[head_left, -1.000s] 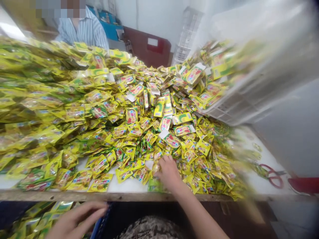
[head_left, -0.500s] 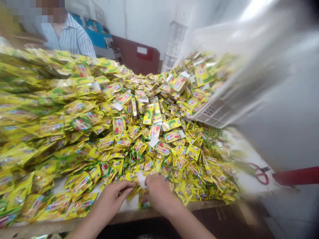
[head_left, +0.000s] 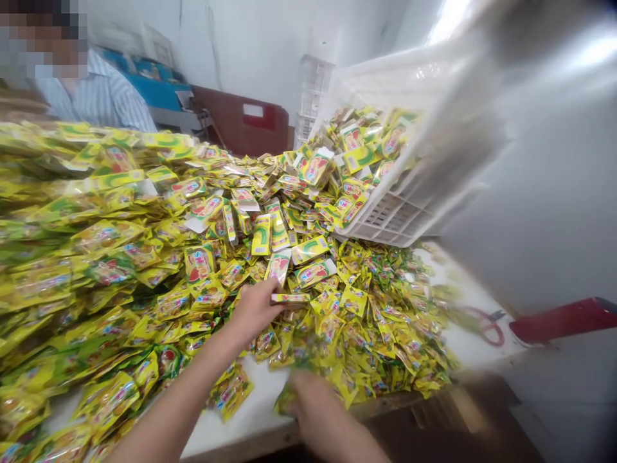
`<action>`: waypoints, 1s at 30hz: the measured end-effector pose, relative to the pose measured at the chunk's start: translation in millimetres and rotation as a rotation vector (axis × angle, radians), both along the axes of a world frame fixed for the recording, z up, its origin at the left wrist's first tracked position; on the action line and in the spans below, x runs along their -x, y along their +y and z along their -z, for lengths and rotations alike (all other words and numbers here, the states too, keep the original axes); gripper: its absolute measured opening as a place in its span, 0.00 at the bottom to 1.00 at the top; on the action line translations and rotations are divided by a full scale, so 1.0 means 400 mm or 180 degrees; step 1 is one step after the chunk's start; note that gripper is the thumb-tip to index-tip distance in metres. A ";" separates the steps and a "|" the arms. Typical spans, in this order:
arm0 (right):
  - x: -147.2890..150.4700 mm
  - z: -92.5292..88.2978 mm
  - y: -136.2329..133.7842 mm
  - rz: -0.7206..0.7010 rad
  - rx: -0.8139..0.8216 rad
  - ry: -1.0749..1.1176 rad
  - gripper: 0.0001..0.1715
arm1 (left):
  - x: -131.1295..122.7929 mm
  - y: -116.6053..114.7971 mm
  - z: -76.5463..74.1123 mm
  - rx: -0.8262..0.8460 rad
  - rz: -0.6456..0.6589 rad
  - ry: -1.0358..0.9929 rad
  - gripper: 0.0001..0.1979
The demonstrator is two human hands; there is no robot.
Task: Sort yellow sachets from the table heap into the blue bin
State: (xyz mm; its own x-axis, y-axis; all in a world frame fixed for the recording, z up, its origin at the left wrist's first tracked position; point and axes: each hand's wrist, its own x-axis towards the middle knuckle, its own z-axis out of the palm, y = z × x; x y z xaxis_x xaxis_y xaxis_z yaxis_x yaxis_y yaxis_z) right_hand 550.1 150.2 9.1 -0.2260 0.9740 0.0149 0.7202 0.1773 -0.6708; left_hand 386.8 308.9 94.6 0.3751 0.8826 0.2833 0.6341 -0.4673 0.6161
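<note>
My left hand (head_left: 258,305) reaches into the middle of the pile, its fingers closed on a small flat yellow carton (head_left: 295,298), which is seen edge-on. Just beyond it lie more yellow and green cartons (head_left: 315,273) with fruit pictures. Lower down, my right hand (head_left: 311,392) is smeared by motion near the table's front edge. A yellow-green packet (head_left: 285,400) shows beside its fingers, but whether they grip it is unclear. Shiny yellow sachets (head_left: 354,299) surround both hands, and one sachet (head_left: 234,392) lies on the white tabletop between my forearms.
A white plastic crate (head_left: 400,215) lies tipped at the right, with cartons spilling from it. Red-handled scissors (head_left: 491,331) and a red object (head_left: 563,320) are at the right edge. A person in a striped shirt (head_left: 113,93) is across the heaped table.
My left hand has moved forward and now grasps a carton from the pile. My right hand has shifted slightly lower. The view has turned a little to the right.
</note>
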 end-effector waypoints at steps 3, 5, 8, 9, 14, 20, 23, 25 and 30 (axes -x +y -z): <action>-0.055 0.007 0.023 0.0373 0.0178 0.0818 0.13 | 0.125 -0.059 -0.022 0.0526 0.0032 -0.0283 0.14; -0.061 0.010 0.054 0.0524 0.0280 0.1334 0.09 | 0.202 -0.108 -0.024 0.0732 -0.0285 -0.0516 0.22; -0.029 -0.017 0.108 0.0898 0.0154 0.2099 0.08 | 0.240 -0.180 0.008 0.0904 -0.0658 -0.0494 0.32; -0.012 -0.038 0.123 0.0969 0.0054 0.2331 0.09 | 0.230 -0.199 0.025 0.1025 -0.0619 -0.0490 0.33; 0.070 -0.146 0.135 0.0324 -0.0325 0.2582 0.11 | 0.106 -0.241 0.102 0.1558 -0.0187 -0.1178 0.39; 0.054 -0.096 0.101 0.0353 -0.1054 0.1245 0.12 | 0.048 -0.253 0.164 0.1831 -0.0268 -0.2236 0.40; 0.029 -0.090 0.097 0.0397 -0.0971 0.0864 0.12 | 0.050 -0.270 0.187 0.2252 -0.0341 -0.2616 0.41; 0.022 -0.110 0.100 0.0287 -0.0843 0.0523 0.08 | 0.054 -0.285 0.193 0.2461 -0.0425 -0.2764 0.40; 0.041 -0.170 0.104 0.0278 -0.0777 -0.0238 0.05 | 0.060 -0.328 0.189 0.2497 -0.0593 -0.3084 0.29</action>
